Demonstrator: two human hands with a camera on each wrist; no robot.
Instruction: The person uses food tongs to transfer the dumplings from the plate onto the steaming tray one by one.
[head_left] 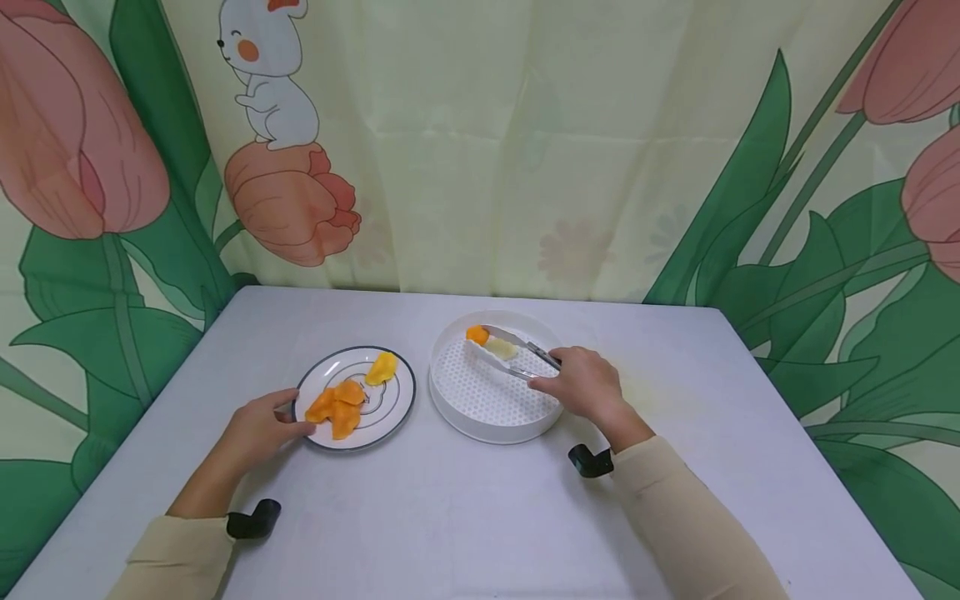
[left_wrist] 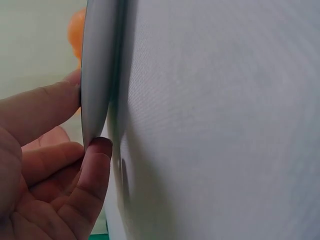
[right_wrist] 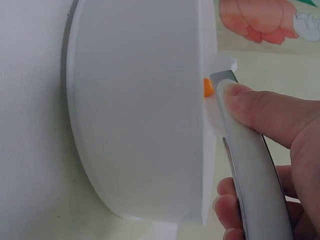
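Note:
My left hand (head_left: 264, 427) pinches the near-left rim of a white plate (head_left: 397, 404) with a dark blue edge. In the left wrist view, the plate (left_wrist: 97, 65) is seen edge-on between thumb and fingertip. Several orange slices (head_left: 345, 417) and a yellow piece (head_left: 382, 368) lie on it. My right hand (head_left: 588, 385) holds metal tongs (head_left: 542, 353), their arms reaching into a round white tray (head_left: 491, 429) with a perforated bottom. An orange piece (head_left: 477, 335) is at the tongs' tips; whether they grip it cannot be told. A pale yellow piece (head_left: 501, 347) shows between the tong arms.
The plate and the tray stand side by side on a table with a white cloth (head_left: 450, 508). Behind the table hangs a curtain (head_left: 480, 167) printed with tulips and a rabbit. A black wrist mount (head_left: 253, 520) sits at the left cuff, another (head_left: 590, 461) at the right.

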